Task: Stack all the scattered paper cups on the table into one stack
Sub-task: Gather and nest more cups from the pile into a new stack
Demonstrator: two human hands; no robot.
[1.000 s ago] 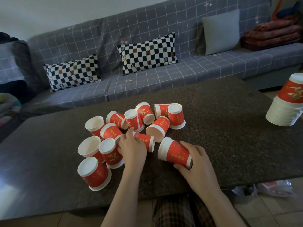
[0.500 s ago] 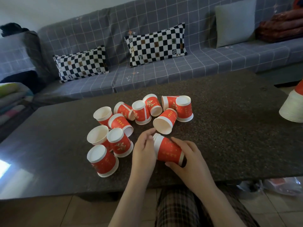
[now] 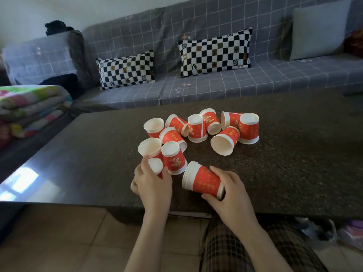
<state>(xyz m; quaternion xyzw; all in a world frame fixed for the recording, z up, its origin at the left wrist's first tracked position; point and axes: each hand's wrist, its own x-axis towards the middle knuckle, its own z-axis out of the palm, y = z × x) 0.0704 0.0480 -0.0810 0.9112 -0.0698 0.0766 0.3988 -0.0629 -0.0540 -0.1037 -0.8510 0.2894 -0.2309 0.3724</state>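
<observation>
I see my right hand (image 3: 229,191) curled round a short nested stack of red paper cups (image 3: 203,180) lying on its side near the front edge of the dark speckled stone bench (image 3: 294,163), white rims pointing left; thumb on top, fingers (image 3: 209,197) wrapped underneath. My left hand (image 3: 153,183) grips a single upside-down red paper cup (image 3: 156,166) just left of the stack, fingers bent round its wall, only its white base showing.

Touching that cup stand an inverted red cup (image 3: 173,158) and an upright open-mouthed cup (image 3: 149,147). Beyond them lies the scattered cluster of red paper cups (image 3: 206,128), some inverted, some on their sides; one tipped cup (image 3: 224,141) faces its mouth towards me.

Behind the bench is a grey checked sofa (image 3: 216,89) with two black-and-white chequered cushions (image 3: 215,53).
</observation>
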